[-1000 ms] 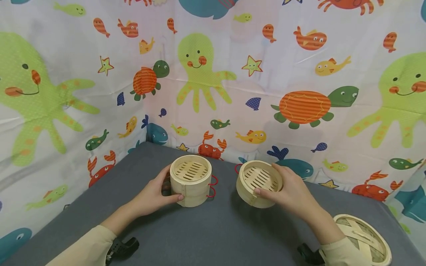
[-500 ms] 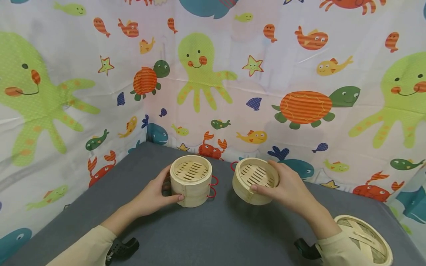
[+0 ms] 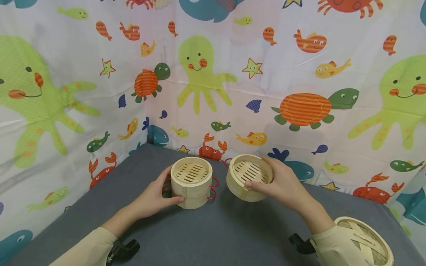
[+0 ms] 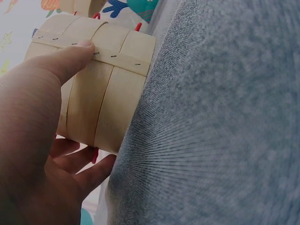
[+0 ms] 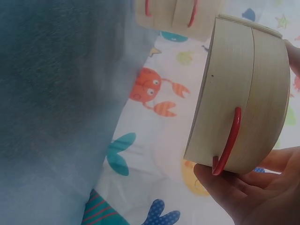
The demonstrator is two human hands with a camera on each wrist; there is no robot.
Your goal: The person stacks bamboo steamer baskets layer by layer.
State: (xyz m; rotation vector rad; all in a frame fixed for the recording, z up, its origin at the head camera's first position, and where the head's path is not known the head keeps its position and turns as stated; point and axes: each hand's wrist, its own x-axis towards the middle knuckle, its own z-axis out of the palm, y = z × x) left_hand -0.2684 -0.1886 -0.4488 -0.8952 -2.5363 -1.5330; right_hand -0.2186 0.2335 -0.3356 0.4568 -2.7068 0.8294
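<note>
On the table, a stack of two small bamboo steamer baskets [image 3: 194, 194] stands upright, slatted top facing up and red loops on its right side. My left hand [image 3: 154, 197] grips the stack from the left, thumb across the front; in the left wrist view the fingers reach round the far side of the stack [image 4: 108, 103]. Just right of it, my right hand [image 3: 284, 184] holds a single bamboo steamer basket [image 3: 236, 186] raised over the table and tilted, thumb on its rim. The right wrist view shows that basket [image 5: 234, 84] off the cloth, a red loop on its wall.
A round woven bamboo lid [image 3: 374, 238] lies at the right, partly behind the right sleeve [image 3: 337, 245]. The grey-covered table [image 3: 206, 240] meets a curtain [image 3: 229, 107] printed with sea animals at the back and left.
My right hand has carried its basket left and slightly up, closer to the stack. The left hand keeps its hold on the stack, which stays in place.
</note>
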